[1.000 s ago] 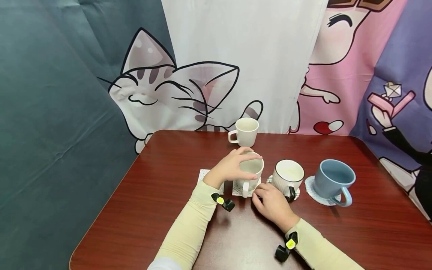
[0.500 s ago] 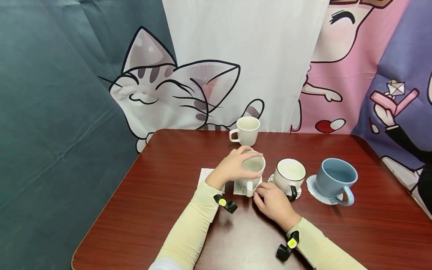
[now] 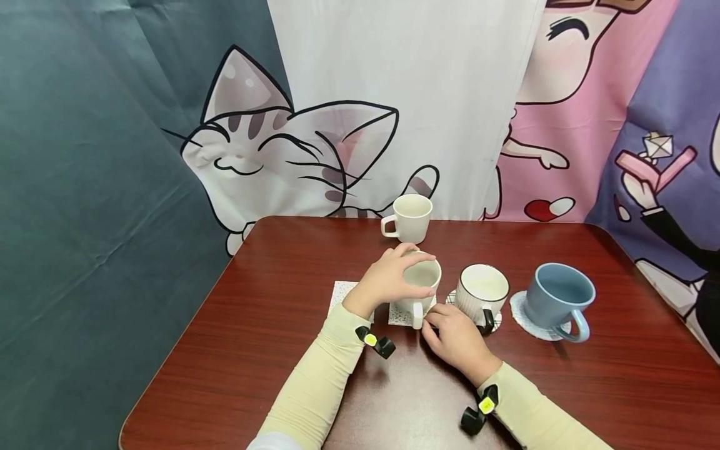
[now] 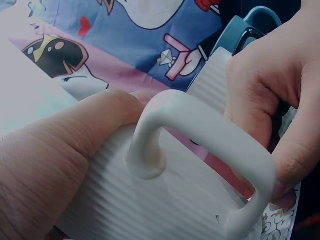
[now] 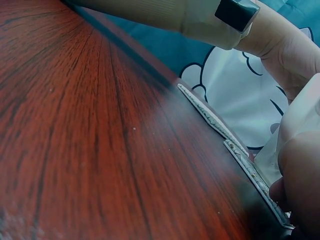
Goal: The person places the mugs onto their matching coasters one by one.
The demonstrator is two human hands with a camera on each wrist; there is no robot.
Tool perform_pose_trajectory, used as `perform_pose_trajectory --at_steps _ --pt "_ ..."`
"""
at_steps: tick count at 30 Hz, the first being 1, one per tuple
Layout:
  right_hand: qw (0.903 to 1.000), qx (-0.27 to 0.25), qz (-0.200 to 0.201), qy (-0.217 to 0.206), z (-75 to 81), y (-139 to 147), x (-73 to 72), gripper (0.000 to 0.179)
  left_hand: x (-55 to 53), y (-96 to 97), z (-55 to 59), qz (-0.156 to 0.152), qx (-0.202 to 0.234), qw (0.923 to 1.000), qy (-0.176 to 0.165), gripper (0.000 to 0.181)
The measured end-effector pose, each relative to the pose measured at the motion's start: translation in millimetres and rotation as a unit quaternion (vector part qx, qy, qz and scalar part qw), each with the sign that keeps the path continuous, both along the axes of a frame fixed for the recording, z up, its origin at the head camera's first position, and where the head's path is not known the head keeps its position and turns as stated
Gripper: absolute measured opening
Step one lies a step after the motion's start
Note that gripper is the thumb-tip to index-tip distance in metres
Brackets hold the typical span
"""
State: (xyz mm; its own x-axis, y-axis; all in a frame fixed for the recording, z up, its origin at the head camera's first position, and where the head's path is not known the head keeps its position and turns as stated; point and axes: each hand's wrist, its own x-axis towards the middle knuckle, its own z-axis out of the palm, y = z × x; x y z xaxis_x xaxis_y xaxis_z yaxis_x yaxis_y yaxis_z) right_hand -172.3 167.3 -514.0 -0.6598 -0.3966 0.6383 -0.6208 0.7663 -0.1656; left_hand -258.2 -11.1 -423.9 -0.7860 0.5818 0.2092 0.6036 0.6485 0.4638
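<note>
A white ribbed mug [image 3: 425,275] stands over a speckled square coaster [image 3: 397,317], its handle [image 4: 207,132] facing the front. My left hand [image 3: 388,279] grips this mug from the left near the rim, the thumb on the near side and the fingers across the far side. In the left wrist view that thumb lies along the ribbed wall beside the handle. My right hand [image 3: 458,340] rests low at the right, its fingertips pinching the coaster's near right corner. From the right wrist view, the coaster edge [image 5: 255,177] runs to those fingertips, close beside the mug's base.
Another square coaster [image 3: 340,295] lies at the left, partly under my left wrist. To the right, a black-rimmed white mug [image 3: 469,300] and a blue mug [image 3: 551,306] stand on round coasters. A plain white mug [image 3: 413,222] stands at the table's [image 3: 253,350] back edge.
The gripped mug has turned slightly, its handle swinging a little to the right. Both hands keep nearly the same places.
</note>
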Motion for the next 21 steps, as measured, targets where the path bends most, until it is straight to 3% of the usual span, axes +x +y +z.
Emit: perform_pose_trajectory --at_steps 15,21 --pt "1.0000 -0.001 -0.001 -0.004 1.3 -0.4 -0.4 0.015 -0.9 0.2 -1.0 -0.018 0.016 0.9996 0.011 0.057" --pt "1.0000 0.000 -0.003 -0.008 0.7 -1.0 0.3 0.015 0.2 0.5 -1.1 -0.011 0.007 0.9998 0.013 0.056"
